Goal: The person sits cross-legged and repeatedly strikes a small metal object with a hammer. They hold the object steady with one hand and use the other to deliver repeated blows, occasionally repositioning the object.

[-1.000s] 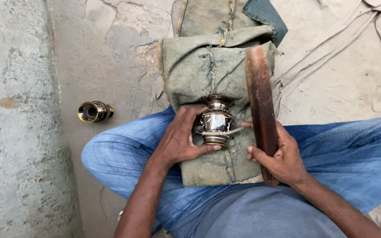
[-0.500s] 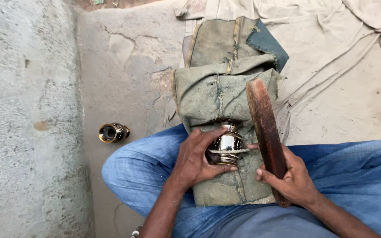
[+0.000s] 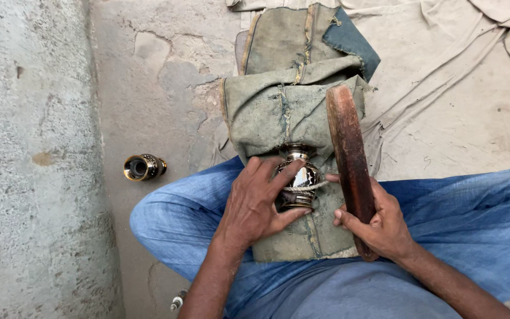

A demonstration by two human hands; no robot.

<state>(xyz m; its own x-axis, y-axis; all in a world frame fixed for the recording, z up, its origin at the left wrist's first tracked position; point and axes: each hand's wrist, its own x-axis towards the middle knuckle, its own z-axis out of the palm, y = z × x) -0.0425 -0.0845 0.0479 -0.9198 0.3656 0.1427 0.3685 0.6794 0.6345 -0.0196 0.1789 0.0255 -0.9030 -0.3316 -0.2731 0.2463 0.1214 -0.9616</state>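
Observation:
My left hand is closed around a small shiny metal vessel that lies on a folded olive cloth pad across my lap. A thin cord circles the vessel's middle. My right hand grips the lower end of a long brown wooden stick, held upright on its edge just right of the vessel. My thumb reaches toward the vessel. My legs are in blue trousers.
A second small brass vessel lies on its side on the cracked concrete floor at the left. A raised concrete ledge runs down the left side. A pale cloth covers the ground at the right. A small metal piece lies near my left knee.
The view has shifted slightly, so everything sits further right in the picture. My left hand has turned the vessel a little under its fingers; the stick stays held upright.

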